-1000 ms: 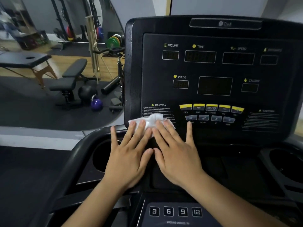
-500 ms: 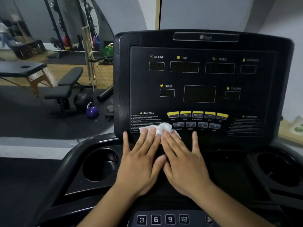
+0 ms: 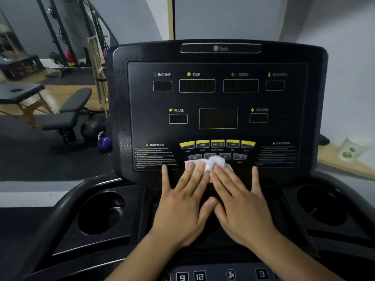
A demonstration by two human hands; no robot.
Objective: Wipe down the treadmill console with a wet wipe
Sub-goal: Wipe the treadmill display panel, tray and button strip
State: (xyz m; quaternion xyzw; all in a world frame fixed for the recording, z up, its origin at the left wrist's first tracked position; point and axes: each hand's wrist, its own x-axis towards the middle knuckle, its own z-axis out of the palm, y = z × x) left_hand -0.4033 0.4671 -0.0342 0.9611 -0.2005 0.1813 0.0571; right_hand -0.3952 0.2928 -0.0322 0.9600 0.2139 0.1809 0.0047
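The black treadmill console (image 3: 219, 102) fills the middle of the head view, with dark displays above and a row of yellow buttons lower down. A crumpled white wet wipe (image 3: 211, 162) lies against the console's lower edge, just below the grey buttons. My left hand (image 3: 182, 201) and my right hand (image 3: 241, 201) lie flat side by side, fingers spread, with the fingertips of both pressing on the wipe. Most of the wipe is hidden under the fingers.
Round cup holders sit at the left (image 3: 101, 213) and right (image 3: 322, 205) of the console base. Speed and incline keys (image 3: 199, 276) run along the bottom. A weight bench (image 3: 69, 116) and purple kettlebell (image 3: 104, 141) stand at left; a wooden ledge with a cup (image 3: 351, 152) is at right.
Both hands have slid the wipe to the right along the console's lower edge, from under the left caution text to below the grey buttons. The camera view has shifted too.
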